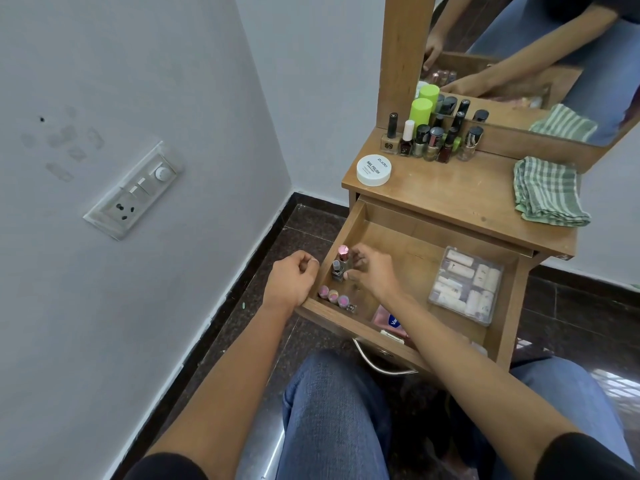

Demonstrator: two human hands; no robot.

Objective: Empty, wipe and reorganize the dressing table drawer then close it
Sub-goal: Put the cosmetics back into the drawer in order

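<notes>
Fingers (360,260) of right hand (374,277) pinch a small bottle (337,271) in the drawer (408,251); left hand (291,282) clenched, empty.

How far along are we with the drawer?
Probably mid-restock. The cloth lies folded, so wiping seems done; three bottles and a clear box sit in the drawer. The right hand grips another bottle there. Remaining: tabletop bottles, jar, then closing.
</notes>
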